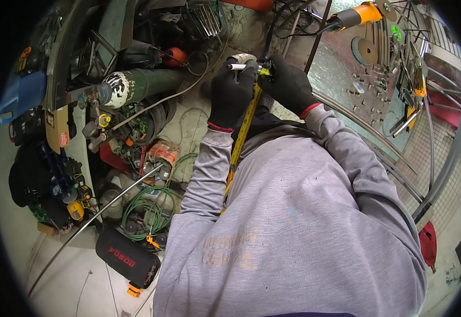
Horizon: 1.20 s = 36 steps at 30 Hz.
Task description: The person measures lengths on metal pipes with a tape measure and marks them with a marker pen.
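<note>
My left hand [231, 95], in a black glove, grips a white marker [236, 67] with its tip pointing right. Just to its right, my right hand [289, 84], also gloved in black, pinches the end of a yellow tape measure [245, 127]. The tape runs down from both hands toward my grey sweatshirt. The two hands nearly touch above a curved metal bar [365, 132] that sweeps off to the right. What lies directly under the hands is hidden.
A green gas cylinder [146, 84] lies at the upper left among tools and hoses. A black Bosch bag [127, 258] and a coiled green hose [148, 208] sit on the floor at lower left. An orange angle grinder [355, 16] rests on the metal workbench [341, 68] at top right.
</note>
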Available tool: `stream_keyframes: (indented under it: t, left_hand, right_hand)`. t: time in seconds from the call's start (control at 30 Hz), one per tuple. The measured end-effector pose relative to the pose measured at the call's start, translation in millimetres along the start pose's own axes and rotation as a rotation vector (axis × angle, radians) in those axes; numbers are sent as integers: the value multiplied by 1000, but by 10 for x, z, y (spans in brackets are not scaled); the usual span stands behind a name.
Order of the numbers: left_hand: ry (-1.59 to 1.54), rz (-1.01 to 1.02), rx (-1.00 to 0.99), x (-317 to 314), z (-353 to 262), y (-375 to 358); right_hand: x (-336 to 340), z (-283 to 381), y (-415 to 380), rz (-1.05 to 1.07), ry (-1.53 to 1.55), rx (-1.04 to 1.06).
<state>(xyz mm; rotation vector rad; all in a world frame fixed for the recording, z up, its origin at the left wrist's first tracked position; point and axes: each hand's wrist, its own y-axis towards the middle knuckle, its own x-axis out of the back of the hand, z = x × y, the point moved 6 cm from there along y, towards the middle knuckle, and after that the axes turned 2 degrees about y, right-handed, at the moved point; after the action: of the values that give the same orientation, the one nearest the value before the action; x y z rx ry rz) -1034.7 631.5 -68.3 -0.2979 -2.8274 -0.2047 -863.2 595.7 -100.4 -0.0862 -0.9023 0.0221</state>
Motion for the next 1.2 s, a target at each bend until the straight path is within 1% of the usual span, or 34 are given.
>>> stream_keyframes:
  t: [0.23,0.4,0.53,0.8,0.93,1.13,1.2]
  left_hand:
    - [-16,-12,-18,-43,24,25]
    - [48,0,-55,-35,-23,34]
    - [46,10,-6,-45,39,-25]
    - [-97,-62,42,-45,140,-184]
    - [-73,-76,35,-35,165,-222]
    - [-15,-109,2,-9,138,-274]
    - [-25,-104,49,-1,131,-289]
  right_hand:
    - [48,74,-7,7,-20,-4]
    - [51,75,1,8,-7,9]
    - [40,62,19,-5,-1,6]
    - [6,13,30,33,25,-52]
    - [26,32,34,27,30,-48]
    - [-9,-6,41,72,22,-67]
    - [-8,0,38,64,23,-43]
